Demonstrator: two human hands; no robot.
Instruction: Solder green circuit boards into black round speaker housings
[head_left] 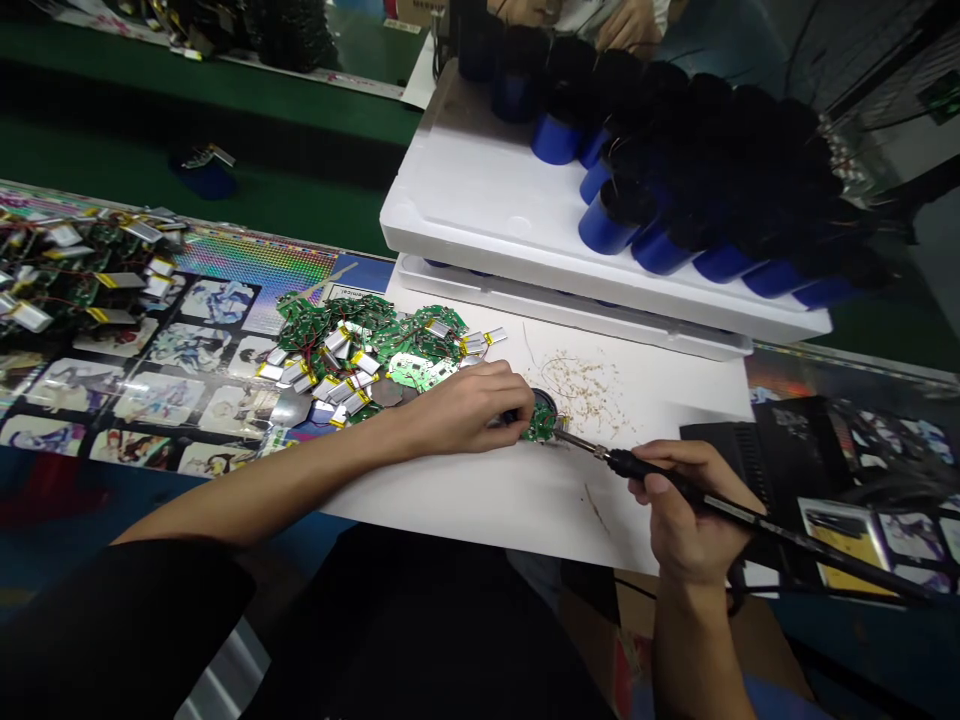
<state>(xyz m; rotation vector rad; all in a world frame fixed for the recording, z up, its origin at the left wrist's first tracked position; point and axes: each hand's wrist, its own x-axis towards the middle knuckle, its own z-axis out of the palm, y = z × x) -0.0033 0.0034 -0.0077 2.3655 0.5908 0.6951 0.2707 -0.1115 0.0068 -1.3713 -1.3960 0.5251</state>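
Right hand (694, 540) closed round the soldering iron (626, 463), pen-style, tip at the green circuit board (538, 425) just left of that grip. Left hand (480, 405) has its fingers bunched narrow at the board's left side; can't tell if they pinch the board or something on it. Loose pile of boards and silver battery cells (360, 385) right beside the left hand, on its left. Tan bits (592, 390) scattered just beyond the iron tip. White foam tray (465, 200) with blue cylinders (606, 230) farther out, past both hands
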